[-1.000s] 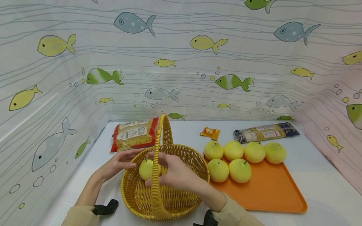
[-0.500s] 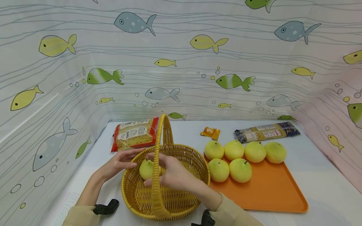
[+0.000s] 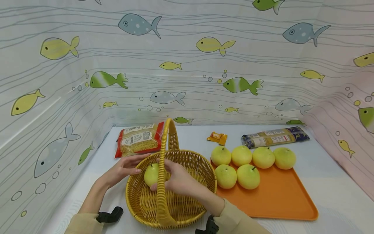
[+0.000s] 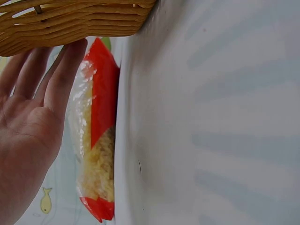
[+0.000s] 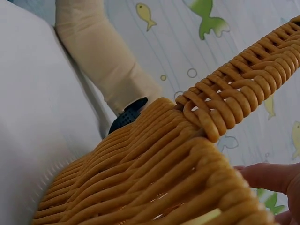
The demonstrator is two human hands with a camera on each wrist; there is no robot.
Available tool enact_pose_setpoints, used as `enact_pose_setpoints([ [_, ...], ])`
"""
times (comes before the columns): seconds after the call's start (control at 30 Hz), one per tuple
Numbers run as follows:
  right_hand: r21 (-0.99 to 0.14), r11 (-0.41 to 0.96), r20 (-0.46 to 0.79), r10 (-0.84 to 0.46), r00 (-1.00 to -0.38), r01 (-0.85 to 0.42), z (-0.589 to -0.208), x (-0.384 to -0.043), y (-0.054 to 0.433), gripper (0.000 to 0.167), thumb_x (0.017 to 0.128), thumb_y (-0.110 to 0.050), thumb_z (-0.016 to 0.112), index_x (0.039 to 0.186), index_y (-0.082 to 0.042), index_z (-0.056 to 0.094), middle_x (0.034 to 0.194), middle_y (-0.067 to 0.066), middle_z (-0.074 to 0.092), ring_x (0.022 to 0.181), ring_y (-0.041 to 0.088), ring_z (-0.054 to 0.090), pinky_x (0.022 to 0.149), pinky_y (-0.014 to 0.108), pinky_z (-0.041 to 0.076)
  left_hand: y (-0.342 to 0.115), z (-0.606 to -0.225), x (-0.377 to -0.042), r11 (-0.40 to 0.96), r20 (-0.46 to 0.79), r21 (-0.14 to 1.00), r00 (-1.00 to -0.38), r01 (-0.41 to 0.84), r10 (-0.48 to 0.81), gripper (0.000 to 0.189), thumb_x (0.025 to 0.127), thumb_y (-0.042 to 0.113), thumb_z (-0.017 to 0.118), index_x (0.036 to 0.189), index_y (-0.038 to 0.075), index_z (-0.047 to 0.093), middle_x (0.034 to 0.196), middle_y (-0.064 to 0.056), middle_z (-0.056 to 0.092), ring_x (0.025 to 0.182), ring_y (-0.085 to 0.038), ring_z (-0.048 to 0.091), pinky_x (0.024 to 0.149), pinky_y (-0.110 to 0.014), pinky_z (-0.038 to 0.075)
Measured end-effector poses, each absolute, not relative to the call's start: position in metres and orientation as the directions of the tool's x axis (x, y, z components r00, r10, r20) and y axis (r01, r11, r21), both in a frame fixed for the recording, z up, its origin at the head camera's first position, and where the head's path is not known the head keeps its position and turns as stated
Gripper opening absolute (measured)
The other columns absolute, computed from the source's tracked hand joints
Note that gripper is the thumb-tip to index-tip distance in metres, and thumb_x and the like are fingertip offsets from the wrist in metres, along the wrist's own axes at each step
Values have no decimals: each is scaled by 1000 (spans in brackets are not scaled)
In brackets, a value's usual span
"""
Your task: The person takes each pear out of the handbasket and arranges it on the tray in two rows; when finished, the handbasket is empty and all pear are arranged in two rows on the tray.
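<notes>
A round yellow-green fruit (image 3: 151, 175) with a short stem sits at the left inside the oval wicker basket (image 3: 132, 198), partly behind its tall handle. My right hand (image 3: 181, 178) reaches in from the right, its thumb and fingers curved round the fruit; the handle hides some of the contact. In the right wrist view only part of that hand (image 5: 276, 178) shows beyond the basket wall. My left hand (image 3: 122, 169) rests with straight fingers against the basket's outer left rim. In the left wrist view its fingertips touch the basket's woven side (image 4: 93, 18).
An orange tray (image 3: 283, 195) at the right bears several similar fruits (image 3: 248, 176). Behind the basket lies a red-edged pasta bag (image 3: 139, 139). A small orange packet (image 3: 217, 137) and a long dark-blue-ended noodle pack (image 3: 274, 136) lie farther back. Fish-patterned cloth walls surround the table.
My right hand has drawn its fingers and thumb in closer round the fruit in the basket, and the fruit has shifted very slightly. My left hand has stayed in place.
</notes>
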State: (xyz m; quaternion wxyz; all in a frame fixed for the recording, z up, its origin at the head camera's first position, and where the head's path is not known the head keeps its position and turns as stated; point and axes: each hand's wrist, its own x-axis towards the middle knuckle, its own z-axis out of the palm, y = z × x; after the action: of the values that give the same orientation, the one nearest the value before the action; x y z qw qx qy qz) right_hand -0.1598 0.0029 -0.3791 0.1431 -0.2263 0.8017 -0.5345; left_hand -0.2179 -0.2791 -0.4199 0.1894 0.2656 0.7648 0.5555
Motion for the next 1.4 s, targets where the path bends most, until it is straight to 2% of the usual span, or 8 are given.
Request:
enact_pose_setpoints([
  [0.2, -908, 340, 37, -518, -854, -246, -383, -160, 3, 75, 77, -24, 87, 142, -11, 52, 140, 6, 60, 135, 27, 51, 109, 45, 42, -279, -420, -218, 243, 6, 950, -786, 198, 618, 57, 97, 10, 55, 152, 8, 42, 154, -19, 43, 130, -6, 54, 99, -24, 46],
  [0.5, -855, 429, 26, -527, -849, -292, -385, -159, 4, 86, 76, -29, 88, 148, -9, 46, 145, 8, 55, 135, 26, 50, 109, 43, 42, -279, -419, -218, 249, -2, 950, -789, 191, 614, 57, 97, 10, 55, 152, 8, 41, 154, -20, 43, 129, -6, 55, 99, -25, 46],
  [0.6, -855, 429, 20, -535, -845, -292, -385, -159, 5, 84, 76, -27, 88, 147, -9, 47, 142, 8, 56, 132, 25, 52, 107, 40, 44, -279, -418, -218, 248, -2, 950, -788, 191, 615, 57, 97, 9, 55, 152, 7, 41, 154, -21, 43, 129, -6, 55, 99, -25, 47],
  [0.8, -833, 429, 43, -577, -816, -348, -388, -159, 6, 78, 77, -25, 88, 144, -9, 51, 146, 7, 52, 137, 24, 47, 111, 40, 41, -278, -417, -218, 247, -3, 950, -787, 190, 616, 57, 97, 9, 54, 152, 6, 41, 154, -23, 41, 129, -7, 55, 98, -25, 47],
  [1.13, -793, 461, 36, -618, -785, -399, -391, -160, 5, 79, 77, -27, 88, 144, -10, 51, 142, 5, 55, 135, 20, 49, 111, 38, 40, -278, -417, -217, 251, -2, 949, -790, 192, 613, 58, 97, 9, 55, 153, 7, 40, 154, -23, 40, 129, -9, 56, 98, -26, 48],
  [1.27, -806, 448, 12, -641, -768, -387, -390, -159, 5, 75, 78, -28, 87, 142, -10, 53, 141, 3, 57, 133, 18, 51, 109, 33, 41, -278, -417, -217, 240, 4, 951, -785, 194, 620, 58, 97, 7, 54, 153, 5, 40, 154, -25, 40, 129, -11, 56, 97, -28, 49],
  [1.4, -803, 428, 11, -686, -727, -416, -389, -160, 5, 69, 79, -29, 86, 139, -10, 56, 134, 0, 62, 126, 10, 54, 103, 26, 44, -278, -417, -217, 237, 8, 951, -782, 198, 624, 57, 97, 7, 53, 153, 5, 40, 153, -25, 41, 128, -12, 57, 96, -29, 50],
])
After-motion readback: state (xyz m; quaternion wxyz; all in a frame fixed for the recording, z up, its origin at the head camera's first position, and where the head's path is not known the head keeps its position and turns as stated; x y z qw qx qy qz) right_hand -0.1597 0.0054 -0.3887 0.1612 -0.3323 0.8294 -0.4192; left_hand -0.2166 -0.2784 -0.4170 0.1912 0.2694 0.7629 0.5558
